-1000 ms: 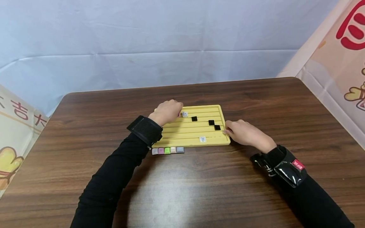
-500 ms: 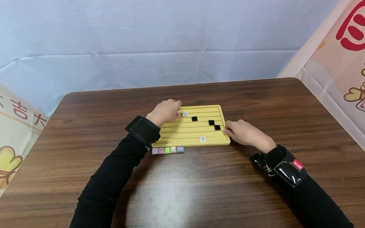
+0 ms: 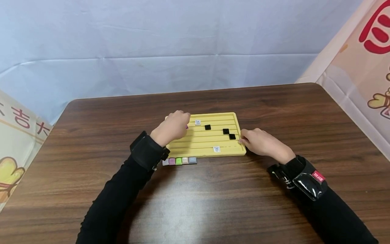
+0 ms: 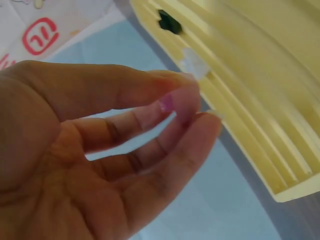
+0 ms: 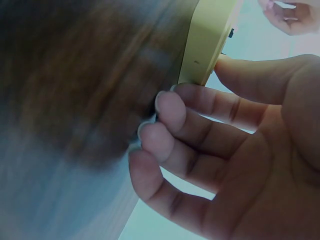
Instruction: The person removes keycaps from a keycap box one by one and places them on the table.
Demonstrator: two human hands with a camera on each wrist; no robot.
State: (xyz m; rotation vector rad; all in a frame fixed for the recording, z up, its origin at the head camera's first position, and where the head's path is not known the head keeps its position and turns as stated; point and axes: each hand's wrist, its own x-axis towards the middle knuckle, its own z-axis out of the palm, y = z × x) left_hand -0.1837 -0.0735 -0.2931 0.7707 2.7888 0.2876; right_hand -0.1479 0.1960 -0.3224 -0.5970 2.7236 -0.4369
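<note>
A yellow ridged tray (image 3: 201, 139) lies on the table, with small black and white square pieces on its rows. Over its left part is my left hand (image 3: 171, 128), thumb and fingertips pinching a small purple piece (image 4: 166, 103). Fingers mostly hide that piece; in the head view only a sliver shows. My right hand (image 3: 264, 143) grips the tray's right edge. In the right wrist view the thumb lies on top of the tray's edge (image 5: 206, 47) and the index fingertip is at its side, the other fingers curled below.
Along the tray's near edge sits a row of several coloured keycap-like pieces (image 3: 178, 161), partly behind the left wrist strap. The brown wooden table (image 3: 213, 203) extends all round. A pale cloth (image 3: 158, 47) hangs behind it, with printed cloths at both sides.
My left hand, with the purple piece at its fingers, has moved left and a little nearer to me over the tray. The right hand and tray stay where they were.
</note>
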